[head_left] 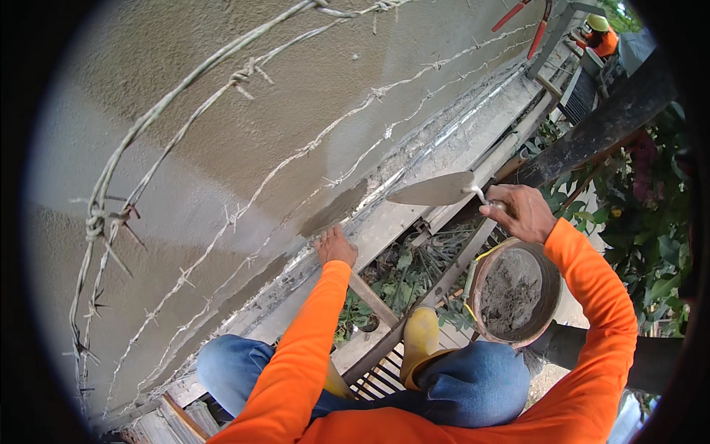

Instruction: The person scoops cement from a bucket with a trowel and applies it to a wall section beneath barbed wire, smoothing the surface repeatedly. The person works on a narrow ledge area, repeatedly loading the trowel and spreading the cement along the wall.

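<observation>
My right hand point(523, 212) is closed around the handle of a pointing trowel point(433, 189), its blade held flat above the ledge and pointing left toward the wall. Fingers stretched out, my left hand point(335, 247) rests at the foot of the plastered wall point(310, 96). Just beyond its fingertips a darker, damp-looking patch point(334, 210) marks the wall's lower edge. Below my right forearm stands a round bucket point(550, 285) with grey mortar point(510, 292) in it.
Barbed wire point(307, 148) runs in several strands between me and the wall. My yellow boots point(420, 337) stand on a slatted metal platform point(381, 377). Leafy plants point(662, 244) and a dark pipe point(603, 122) lie to the right. A person in a helmet point(597, 24) is at the far right.
</observation>
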{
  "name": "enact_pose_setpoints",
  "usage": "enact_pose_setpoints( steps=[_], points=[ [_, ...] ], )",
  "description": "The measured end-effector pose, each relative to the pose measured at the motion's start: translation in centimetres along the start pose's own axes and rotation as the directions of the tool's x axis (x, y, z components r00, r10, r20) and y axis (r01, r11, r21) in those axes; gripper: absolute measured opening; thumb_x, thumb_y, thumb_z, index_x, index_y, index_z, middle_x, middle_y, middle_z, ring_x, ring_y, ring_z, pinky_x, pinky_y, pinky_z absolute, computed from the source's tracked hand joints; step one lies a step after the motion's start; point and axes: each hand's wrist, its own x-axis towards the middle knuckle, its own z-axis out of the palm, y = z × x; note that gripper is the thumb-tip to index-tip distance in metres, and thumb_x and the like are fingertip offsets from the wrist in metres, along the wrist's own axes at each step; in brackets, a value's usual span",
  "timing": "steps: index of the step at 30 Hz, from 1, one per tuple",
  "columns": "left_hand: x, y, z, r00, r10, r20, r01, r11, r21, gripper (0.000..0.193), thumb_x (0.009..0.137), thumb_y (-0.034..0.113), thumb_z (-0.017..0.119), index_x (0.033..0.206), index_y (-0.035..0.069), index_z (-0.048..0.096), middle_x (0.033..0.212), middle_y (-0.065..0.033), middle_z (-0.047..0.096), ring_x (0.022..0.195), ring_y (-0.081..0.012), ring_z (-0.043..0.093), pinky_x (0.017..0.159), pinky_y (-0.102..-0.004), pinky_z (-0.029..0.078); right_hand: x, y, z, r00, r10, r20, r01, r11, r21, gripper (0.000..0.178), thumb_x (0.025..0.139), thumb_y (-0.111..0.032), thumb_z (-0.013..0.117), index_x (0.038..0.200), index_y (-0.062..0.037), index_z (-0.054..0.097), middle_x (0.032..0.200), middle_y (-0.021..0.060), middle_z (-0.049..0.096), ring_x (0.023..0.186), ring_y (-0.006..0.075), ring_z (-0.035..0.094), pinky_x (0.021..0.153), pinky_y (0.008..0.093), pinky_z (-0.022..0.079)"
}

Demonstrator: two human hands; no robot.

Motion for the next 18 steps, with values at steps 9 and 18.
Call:
enact_pose_setpoints(
  steps=[9,18],
  points=[
    [-1.1,-1.4,0.4,0.902,0.126,-0.412,-0.107,0.992,0.068,0.059,0.077,0.024,0.077,0.129,0.004,0.058,0.132,-0.0165,0.058,0.134,-0.0354,0.047,0.121,-0.0515,0.028,-18.6,-1.9,-9.3,0.803,0.593,0.056,-0.504,0.727,-0.465,0.029,0.085,-0.035,0.069,0.082,-0.0083,0.079,0.074,0.0155,0.073,0.072,0.0387,0.071,0.072,0.0487,0.057],
    [-2.9,3.2,-2.3,0.81,0.159,-0.564,-0.27,0.956,-0.119,0.05,0.079,0.014,0.074,0.127,0.01,0.062,0.129,-0.013,0.059,0.128,-0.0366,0.053,0.115,-0.0522,0.035,-14.8,1.8,3.0,0.934,0.35,0.071,-0.171,0.611,-0.773,0.021,0.087,-0.023,0.062,0.074,-0.0154,0.076,0.075,0.0039,0.072,0.074,0.0245,0.072,0.059,0.0421,0.05]
  ],
)
